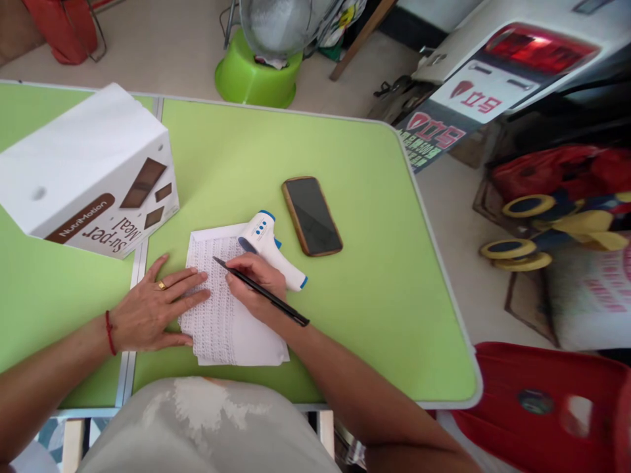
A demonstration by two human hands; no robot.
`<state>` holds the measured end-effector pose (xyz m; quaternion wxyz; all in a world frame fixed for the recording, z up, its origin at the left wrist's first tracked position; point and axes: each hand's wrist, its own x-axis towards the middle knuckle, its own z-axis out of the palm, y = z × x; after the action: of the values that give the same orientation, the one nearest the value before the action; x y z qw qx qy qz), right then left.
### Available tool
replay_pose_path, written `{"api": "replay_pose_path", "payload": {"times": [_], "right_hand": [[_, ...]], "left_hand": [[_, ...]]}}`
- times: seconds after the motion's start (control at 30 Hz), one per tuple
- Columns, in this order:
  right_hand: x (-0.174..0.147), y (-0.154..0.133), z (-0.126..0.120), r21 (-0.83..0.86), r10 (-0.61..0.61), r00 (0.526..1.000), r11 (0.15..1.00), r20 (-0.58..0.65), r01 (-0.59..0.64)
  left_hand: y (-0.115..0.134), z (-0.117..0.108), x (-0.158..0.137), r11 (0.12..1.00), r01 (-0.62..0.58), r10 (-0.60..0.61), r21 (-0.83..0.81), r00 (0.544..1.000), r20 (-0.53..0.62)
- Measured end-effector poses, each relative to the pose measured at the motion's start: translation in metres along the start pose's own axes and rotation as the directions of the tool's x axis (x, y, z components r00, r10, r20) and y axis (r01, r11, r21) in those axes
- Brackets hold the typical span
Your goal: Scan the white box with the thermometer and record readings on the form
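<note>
A white sheet of paper (pixel 251 338) lies on the green table, its left part covered with rows of small handwriting. My left hand (pixel 158 302) rests flat with fingers spread, its fingertips on the paper's left edge. A black pen (pixel 269 293) is held in my right hand (pixel 259 279), with its tip at the upper part of the sheet. Against the paper's upper right corner lies a white and blue infrared thermometer (pixel 269 246), partly behind my right hand. To the right of it is a dark smartphone (pixel 313 213) in a brown case.
A white NutriMotion box (pixel 98 171) stands on the table's left side. Beyond the far edge of the green table (pixel 374 315) are a green tub (pixel 261 79) and a fan (pixel 276 23). A red chair (pixel 503 394) and a white vehicle (pixel 463 59) stand at the right.
</note>
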<state>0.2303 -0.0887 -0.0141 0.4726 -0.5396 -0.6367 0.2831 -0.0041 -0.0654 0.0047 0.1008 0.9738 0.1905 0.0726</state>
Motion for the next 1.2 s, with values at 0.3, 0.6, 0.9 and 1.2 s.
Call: {"api": "replay_pose_path", "payload": {"times": [0.3, 0.6, 0.9, 1.2], "right_hand": [[0.003, -0.001, -0.005, -0.090, -0.003, 0.999, 0.996, -0.051, -0.001], [0.003, -0.004, -0.009, -0.131, -0.067, 0.997, 0.989, 0.026, 0.070], [0.003, -0.006, -0.011, -0.147, -0.089, 0.996, 0.985, 0.017, 0.090], [0.003, -0.007, -0.011, -0.195, -0.041, 0.999, 0.980, -0.004, 0.040]], "left_hand": [[0.004, -0.004, 0.002, 1.000, 0.021, -0.021, -0.016, 0.999, 0.032], [0.007, -0.008, 0.003, 0.999, 0.019, -0.019, -0.028, 1.000, 0.006], [0.008, -0.009, 0.004, 0.998, 0.034, -0.033, -0.046, 0.999, 0.021], [0.007, -0.009, 0.004, 0.999, 0.007, -0.007, -0.035, 1.000, -0.001]]}}
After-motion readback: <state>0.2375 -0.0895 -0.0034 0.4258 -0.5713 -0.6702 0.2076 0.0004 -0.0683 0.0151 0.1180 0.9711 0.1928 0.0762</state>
